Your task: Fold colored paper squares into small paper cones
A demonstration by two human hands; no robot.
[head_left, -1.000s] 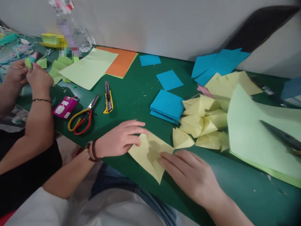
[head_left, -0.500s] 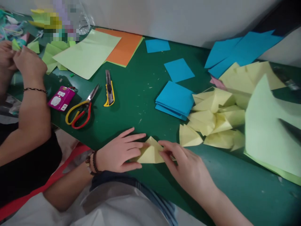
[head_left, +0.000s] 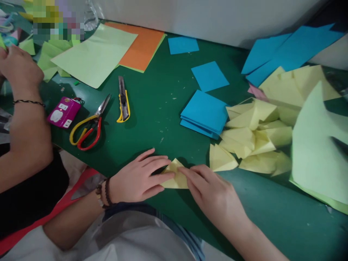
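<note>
A small folded piece of yellow paper (head_left: 176,183) lies on the green table near its front edge, its peak pointing away from me. My left hand (head_left: 136,177) rests over its left side, fingers spread and lying flat, holding it down. On the right side, my right hand (head_left: 210,185) has its fingers bent together on the paper, fingertips at the fold; part of the sheet is hidden under them. Just right of that hand sits a pile of folded yellow pieces (head_left: 255,134), with one separate yellow piece (head_left: 221,158) nearest.
Behind my hands lie a blue paper stack (head_left: 203,112), a yellow box cutter (head_left: 123,101), scissors (head_left: 91,127) and a purple box (head_left: 63,112). Pale green sheets (head_left: 318,152) curl up at the right. A co-worker's arm (head_left: 29,119) reaches in from the left.
My right fingers have moved left across the yellow paper, from its right edge onto its middle. My left fingers have slid slightly right over it. The camera view has shifted a little.
</note>
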